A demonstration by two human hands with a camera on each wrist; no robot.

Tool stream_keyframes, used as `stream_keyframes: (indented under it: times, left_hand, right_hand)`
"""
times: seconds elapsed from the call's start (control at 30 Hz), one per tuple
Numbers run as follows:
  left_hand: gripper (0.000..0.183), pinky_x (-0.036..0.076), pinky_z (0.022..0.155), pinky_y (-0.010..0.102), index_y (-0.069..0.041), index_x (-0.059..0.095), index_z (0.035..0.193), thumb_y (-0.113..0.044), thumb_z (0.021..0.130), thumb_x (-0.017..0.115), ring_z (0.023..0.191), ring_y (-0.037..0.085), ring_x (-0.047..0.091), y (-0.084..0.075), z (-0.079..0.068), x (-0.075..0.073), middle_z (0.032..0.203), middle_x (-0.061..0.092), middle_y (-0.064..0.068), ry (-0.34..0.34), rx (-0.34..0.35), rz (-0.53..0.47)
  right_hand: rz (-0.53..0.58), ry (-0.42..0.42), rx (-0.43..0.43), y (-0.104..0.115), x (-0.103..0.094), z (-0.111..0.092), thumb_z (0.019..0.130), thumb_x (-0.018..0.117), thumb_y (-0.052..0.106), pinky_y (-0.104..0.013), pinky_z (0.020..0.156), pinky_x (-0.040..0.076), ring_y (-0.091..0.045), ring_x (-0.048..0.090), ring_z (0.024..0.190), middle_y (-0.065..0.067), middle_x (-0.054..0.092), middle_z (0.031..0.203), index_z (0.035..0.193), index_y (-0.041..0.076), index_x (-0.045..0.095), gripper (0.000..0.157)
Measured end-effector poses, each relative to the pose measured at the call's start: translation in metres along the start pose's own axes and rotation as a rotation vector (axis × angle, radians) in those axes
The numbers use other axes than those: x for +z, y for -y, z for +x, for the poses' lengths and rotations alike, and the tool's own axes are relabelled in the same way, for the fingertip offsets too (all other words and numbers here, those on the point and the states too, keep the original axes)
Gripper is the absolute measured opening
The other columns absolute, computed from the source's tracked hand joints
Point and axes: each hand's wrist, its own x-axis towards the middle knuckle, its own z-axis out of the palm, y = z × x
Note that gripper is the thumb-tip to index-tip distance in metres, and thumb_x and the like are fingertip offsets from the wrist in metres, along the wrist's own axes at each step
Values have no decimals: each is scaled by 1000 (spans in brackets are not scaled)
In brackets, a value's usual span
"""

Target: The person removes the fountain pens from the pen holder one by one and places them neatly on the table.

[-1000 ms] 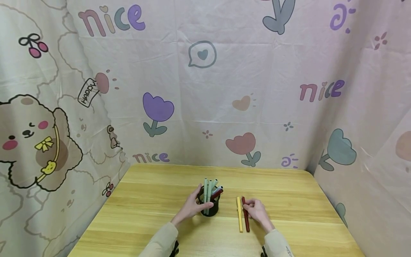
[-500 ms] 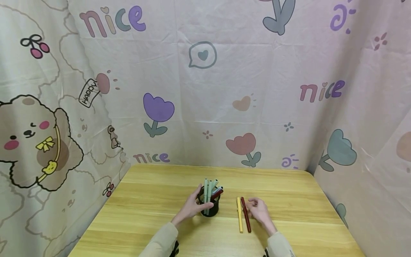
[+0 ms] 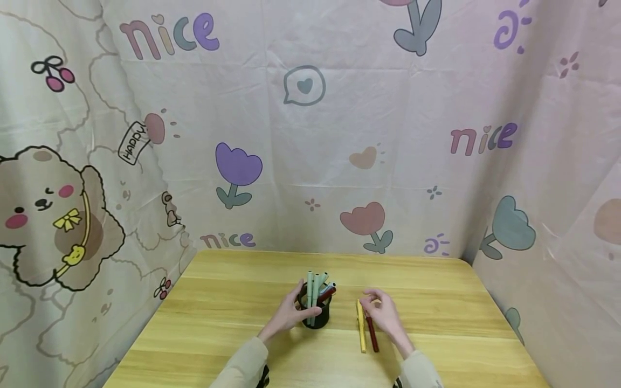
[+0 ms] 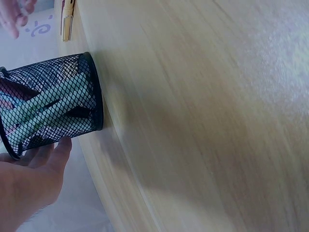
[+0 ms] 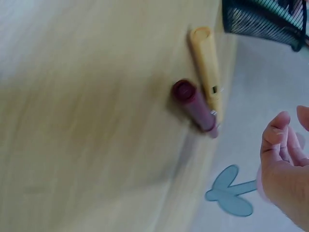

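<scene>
A black mesh pen holder (image 3: 322, 318) stands upright on the table with pale green pens (image 3: 316, 288), a dark red pen (image 3: 327, 294) and a light blue one inside. Around its left side my left hand (image 3: 288, 313) grips it, thumb across the front; the left wrist view shows fingers against the mesh (image 4: 53, 104). To the right lie a yellow pen (image 3: 361, 334) and another dark red pen (image 3: 372, 335), side by side. My right hand (image 3: 383, 311) hovers over their far ends, fingers loosely bent. In the right wrist view nothing sits between its fingers (image 5: 274, 135).
The light wooden table (image 3: 233, 275) runs back to a printed cloth (image 3: 310, 134) hanging behind it. Similar cloth hangs along the left and right sides.
My right hand first touches the dark red pen, lets go, then moves up and left over the pens' far ends. That pen has turned slightly. The left hand stays on the pen holder.
</scene>
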Motion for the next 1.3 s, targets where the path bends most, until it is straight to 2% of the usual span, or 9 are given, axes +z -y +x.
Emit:
stream_keyframes:
  times: [0.23, 0.43, 0.57, 0.73, 1.03, 1.3]
  left_hand:
    - [105, 30, 116, 69, -3, 15, 161, -41, 87, 78, 150, 52, 21, 0, 0, 0, 167, 16, 26, -6, 0, 1]
    - [106, 30, 116, 69, -1, 14, 161, -40, 86, 79, 150, 52, 21, 1, 1, 0, 166, 16, 27, -11, 5, -4]
    - [106, 31, 116, 69, -1, 14, 161, -40, 86, 80, 150, 52, 22, 1, 2, 0, 166, 17, 28, -13, 5, -17]
    - [106, 33, 115, 69, -2, 15, 161, -40, 87, 79, 149, 53, 23, 0, 1, 1, 166, 17, 28, -13, 2, -16]
    - [107, 32, 116, 68, 0, 14, 161, -41, 87, 79, 149, 53, 22, 0, 1, 1, 165, 16, 29, -15, -2, 4]
    - [106, 33, 115, 67, -1, 14, 161, -39, 87, 79, 150, 52, 22, -1, 0, 2, 166, 16, 28, -20, -15, -16]
  right_hand:
    - [36, 97, -83, 16, 14, -3, 92, 71, 6, -19, 57, 50, -8, 56, 63, -16, 63, 98, 120, -6, 62, 32]
    - [-15, 121, -120, 22, 29, -1, 92, 74, 16, -18, 58, 49, -8, 58, 67, -14, 64, 93, 113, -4, 65, 31]
    - [-97, 96, -134, 23, 38, 2, 90, 77, 25, -18, 57, 49, -6, 56, 67, -9, 63, 86, 105, -2, 67, 33]
    - [-183, 64, -107, 24, 46, 5, 86, 79, 36, -18, 56, 48, -8, 56, 67, -5, 64, 82, 97, 3, 67, 37]
    - [-241, -26, -126, 24, 55, 10, 83, 82, 39, -17, 56, 44, -6, 52, 63, -1, 65, 74, 85, 8, 70, 33]
    - [-261, -65, -153, 29, 60, 12, 83, 82, 38, -16, 53, 41, -3, 50, 60, 3, 64, 69, 78, 12, 74, 27]
